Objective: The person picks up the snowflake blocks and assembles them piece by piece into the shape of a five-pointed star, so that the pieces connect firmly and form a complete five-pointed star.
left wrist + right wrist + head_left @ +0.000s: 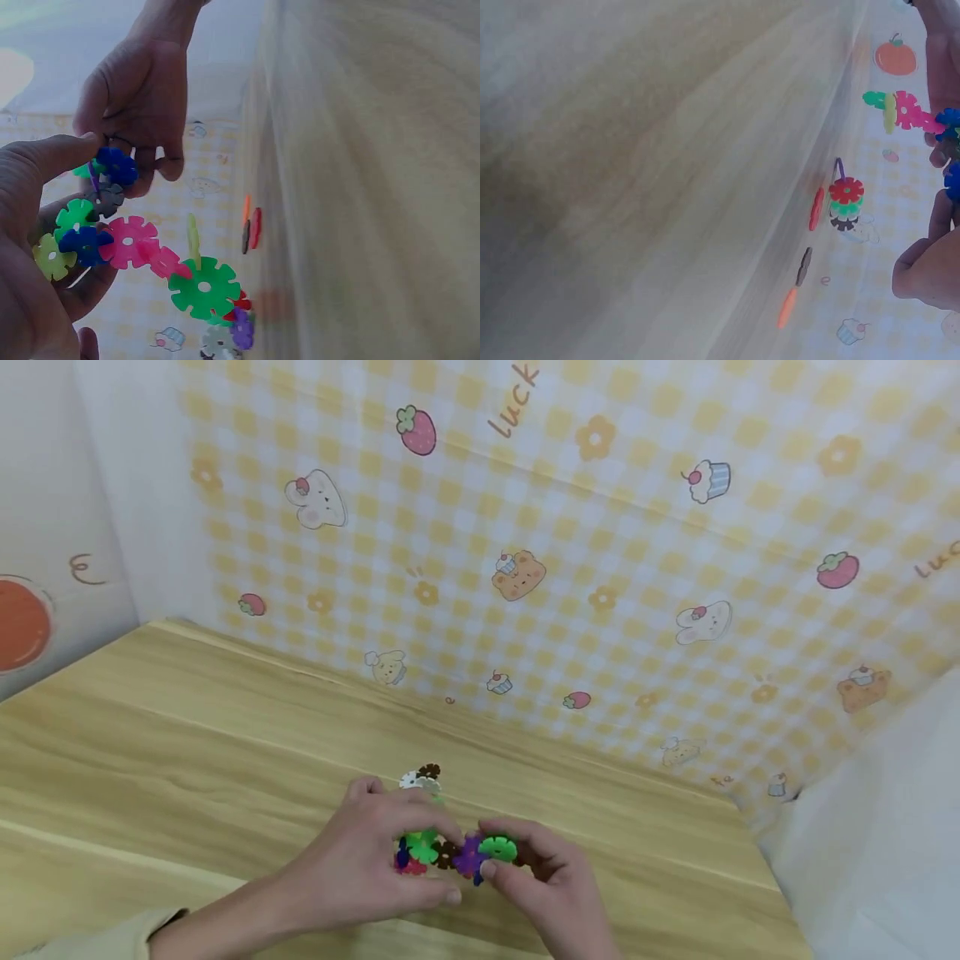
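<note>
A chain of interlocking plastic snowflake discs runs between both hands, with a green disc, brown disc and purple disc showing in the head view. My left hand holds this chain, fingers over its far side and thumb along the near side. At its other end my right hand pinches a light green disc between thumb and fingers. In the left wrist view, pink discs and a larger green disc hang off the chain beside the left hand. The left palm hides part of it.
A white disc and a brown disc show just beyond the left hand. In the right wrist view a red disc tops a small cluster, near loose red and orange discs. A checked cloth backs the wooden table.
</note>
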